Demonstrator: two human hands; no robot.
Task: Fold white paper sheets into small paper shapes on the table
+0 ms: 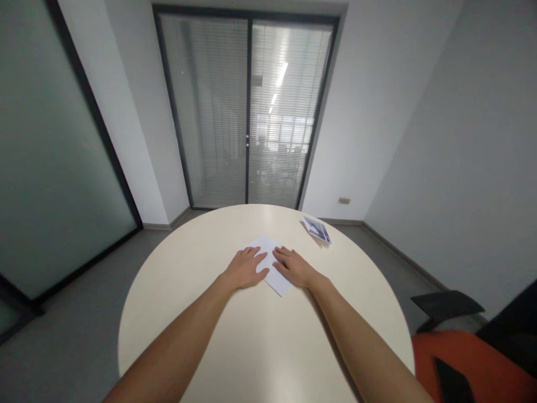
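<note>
Left hand (247,267): grip lay spread on paper (268,261)
Right hand (296,267): grip spread likewise
Paper: lay upon the table (188,268), completion unclear
Printed card (317,230): lay apart, untouched

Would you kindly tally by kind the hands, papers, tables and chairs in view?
Hands: 2 (left hand, right hand)
Papers: 2 (white paper, printed paper)
Table: 1
Chair: 1
Total: 6

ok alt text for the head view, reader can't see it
A person's left hand and right hand touch white paper on a round cream table. A printed card sits near its far right edge. An orange-seated chair stands at right.
</note>
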